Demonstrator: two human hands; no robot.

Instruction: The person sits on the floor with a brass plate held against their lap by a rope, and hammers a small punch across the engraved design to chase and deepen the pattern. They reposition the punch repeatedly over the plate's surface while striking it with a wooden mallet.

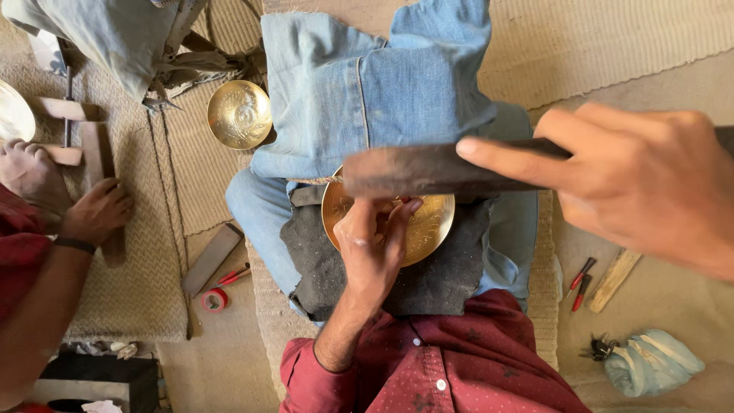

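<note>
Brass plate lies at frame centre on dark cloth across the lap. Left hand pinches a small tool against it; right hand, upper right, grips a dark hammer.

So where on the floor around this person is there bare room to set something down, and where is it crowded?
Bare floor lies between the red tape roll and the maroon sleeve, and between the red-handled tools and the blue cloth bundle. The woven mat at upper right is open too. The lap is crowded: the left hand on the brass plate, the right hand with its dark bar.
</note>
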